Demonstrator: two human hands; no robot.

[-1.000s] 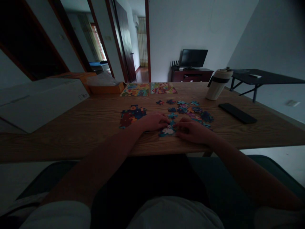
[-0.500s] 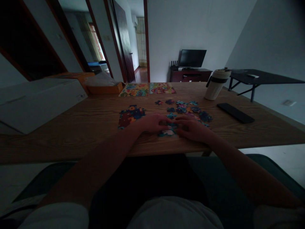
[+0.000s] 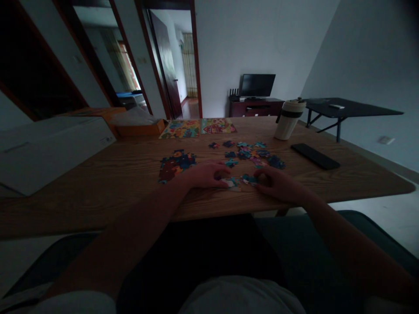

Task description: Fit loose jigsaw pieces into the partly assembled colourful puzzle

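Teal puzzle piece sits near the front edge of the wooden table, between both hands, its right side pinched by thumb and fingertip of the right hand. Left hand is curved, thumb and index apart, thumb at the white-and-teal puzzle part just left of that piece; can't tell if it grips or only touches. Joined dark puzzle section lies left of the left hand, loose pieces beyond the hands, black flat object farther right, cream tumbler behind it.
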